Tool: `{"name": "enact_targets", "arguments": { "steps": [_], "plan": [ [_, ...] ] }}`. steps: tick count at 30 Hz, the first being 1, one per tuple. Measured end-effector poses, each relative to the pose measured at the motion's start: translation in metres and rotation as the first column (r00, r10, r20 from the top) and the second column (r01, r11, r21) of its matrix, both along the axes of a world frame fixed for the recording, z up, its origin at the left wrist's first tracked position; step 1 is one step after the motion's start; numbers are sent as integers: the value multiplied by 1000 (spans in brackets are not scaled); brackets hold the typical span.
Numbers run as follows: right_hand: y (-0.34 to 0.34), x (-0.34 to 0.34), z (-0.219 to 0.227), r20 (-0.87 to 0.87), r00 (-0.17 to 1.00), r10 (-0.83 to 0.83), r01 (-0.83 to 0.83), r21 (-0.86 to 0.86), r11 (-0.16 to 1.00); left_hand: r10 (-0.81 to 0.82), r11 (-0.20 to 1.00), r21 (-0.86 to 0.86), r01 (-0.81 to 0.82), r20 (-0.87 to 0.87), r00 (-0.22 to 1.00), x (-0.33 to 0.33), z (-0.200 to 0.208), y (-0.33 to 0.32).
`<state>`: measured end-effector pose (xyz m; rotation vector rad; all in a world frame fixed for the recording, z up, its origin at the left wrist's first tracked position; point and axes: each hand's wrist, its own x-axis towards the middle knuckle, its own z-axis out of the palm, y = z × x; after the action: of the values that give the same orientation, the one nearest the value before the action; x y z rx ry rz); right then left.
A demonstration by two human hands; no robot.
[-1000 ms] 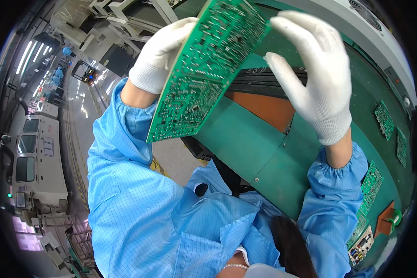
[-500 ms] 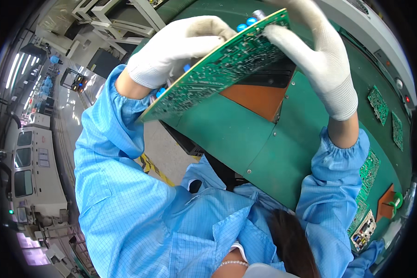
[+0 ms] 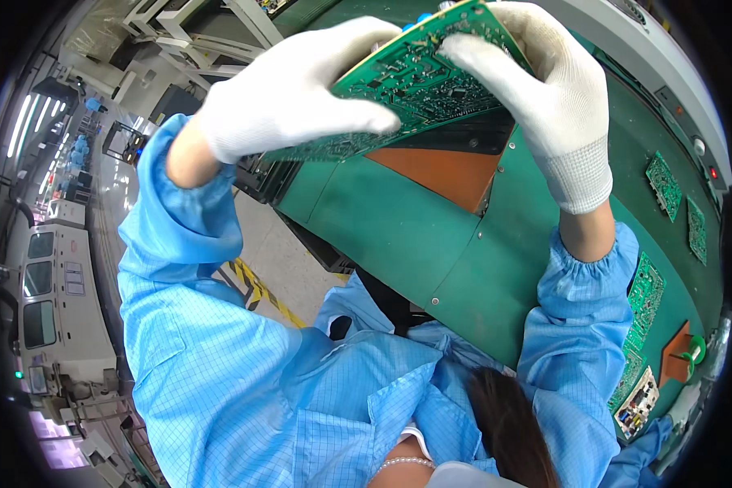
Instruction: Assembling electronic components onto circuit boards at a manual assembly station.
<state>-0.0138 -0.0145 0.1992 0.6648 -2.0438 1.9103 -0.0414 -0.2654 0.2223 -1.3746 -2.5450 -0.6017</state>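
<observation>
Between the left hand [image 3: 276, 98], spread astride its edge with grip unclear, and the right hand [image 3: 555, 98], clasping its upper-right end, a green circuit board [image 3: 421, 84] slants, long axis lower left to upper right, over the worktop [image 3: 398, 224], other boards [image 3: 664, 185] lying farther right.

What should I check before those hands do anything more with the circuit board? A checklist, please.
1. Right hand on the circuit board: ok, thumb over the near face, fingers around the far side.
2. Left hand gripping firmly: cannot tell; its thumb crosses in front of the near face.
3. White gloves on both hands: ok.
4. Board level: not ok, it is tilted.
5. Parts on the far side undamaged: cannot tell, mostly hidden; blue tips show above the upper edge.
</observation>
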Motion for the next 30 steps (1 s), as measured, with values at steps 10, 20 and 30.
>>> {"name": "enact_targets", "arguments": {
  "steps": [10,20,30],
  "plan": [
    [7,6,11,-390,869,-306,426,272,863,223,935,-337,-114,304,926,-31,34,6],
    [7,-4,-2,-784,617,-72,465,289,837,-24,983,-168,70,265,964,-24,26,10],
    [44,-20,0,-565,750,-344,350,-102,931,-64,985,-155,79,103,993,-62,-11,-14]
  ]
}}
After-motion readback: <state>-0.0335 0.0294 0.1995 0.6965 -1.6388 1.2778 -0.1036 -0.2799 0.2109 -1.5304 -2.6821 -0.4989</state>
